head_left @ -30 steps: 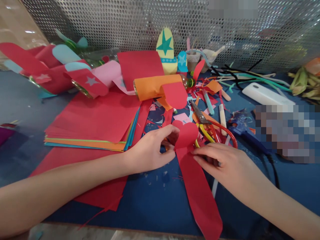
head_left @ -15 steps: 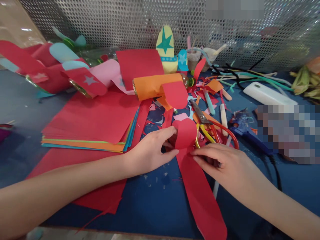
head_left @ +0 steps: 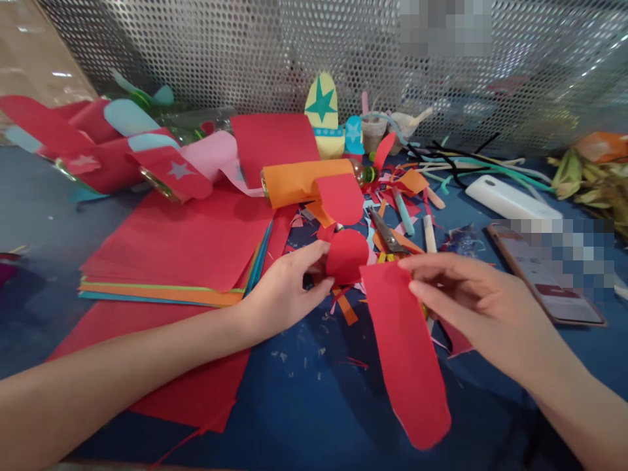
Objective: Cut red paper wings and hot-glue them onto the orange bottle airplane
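Note:
Between the thumb and fingers of my left hand [head_left: 284,288] is a short red paper piece [head_left: 348,257] with a rounded end. My right hand [head_left: 471,307] pinches the top right corner of a long red paper strip [head_left: 407,353], which hangs toward me and has a rounded lower end. The two red pieces are apart at their edges. Just beyond them lies an orange paper-wrapped bottle [head_left: 307,180] with a red rounded flap [head_left: 342,198]. Scissors [head_left: 387,234] lie behind my right hand, their handles mostly hidden.
A stack of coloured paper [head_left: 181,245] lies at left, with red paper bottle crafts [head_left: 167,167] behind it. Paper scraps [head_left: 346,307] litter the middle. At right are a phone [head_left: 549,275], a white glue-gun-like or remote-like object [head_left: 513,198] and dried husks [head_left: 569,176]. Perforated metal [head_left: 275,52] stands behind.
The long red strip has come away from the short red piece, moving right and up with my right hand. My left hand has shifted slightly left with the short piece.

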Available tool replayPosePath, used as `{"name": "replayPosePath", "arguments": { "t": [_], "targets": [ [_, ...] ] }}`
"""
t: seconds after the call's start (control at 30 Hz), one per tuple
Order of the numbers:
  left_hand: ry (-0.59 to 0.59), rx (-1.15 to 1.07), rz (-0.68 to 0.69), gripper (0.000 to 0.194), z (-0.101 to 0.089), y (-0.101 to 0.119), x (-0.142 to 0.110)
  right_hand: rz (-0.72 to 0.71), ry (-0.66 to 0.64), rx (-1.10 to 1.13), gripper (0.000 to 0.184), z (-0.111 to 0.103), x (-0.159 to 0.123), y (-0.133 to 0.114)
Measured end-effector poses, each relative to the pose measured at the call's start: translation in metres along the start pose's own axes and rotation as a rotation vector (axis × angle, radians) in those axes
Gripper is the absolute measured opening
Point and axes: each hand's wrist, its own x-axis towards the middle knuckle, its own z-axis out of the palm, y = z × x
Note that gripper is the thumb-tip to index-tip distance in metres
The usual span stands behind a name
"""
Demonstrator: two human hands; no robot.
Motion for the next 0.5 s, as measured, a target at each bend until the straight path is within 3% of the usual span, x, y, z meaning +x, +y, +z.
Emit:
{"name": "replayPosePath", "arguments": {
  "t": [0.13, 0.27, 0.5],
  "targets": [
    [0.082, 0.01, 0.003, 0.029, -0.005, -0.003, 0.001, 0.004, 0.194, 0.187, 0.019, -0.001, 0.007, 0.0],
    [0.18, -0.061, 0.085, 0.028, -0.012, 0.005, -0.005, 0.003, 0.19, 0.29, 0.021, 0.006, 0.008, -0.002],
    [-0.154, -0.371, -0.064, 0.028, -0.014, 0.033, -0.015, -0.059, 0.119, 0.418, 0.026, 0.015, -0.001, 0.004]
  ]
}}
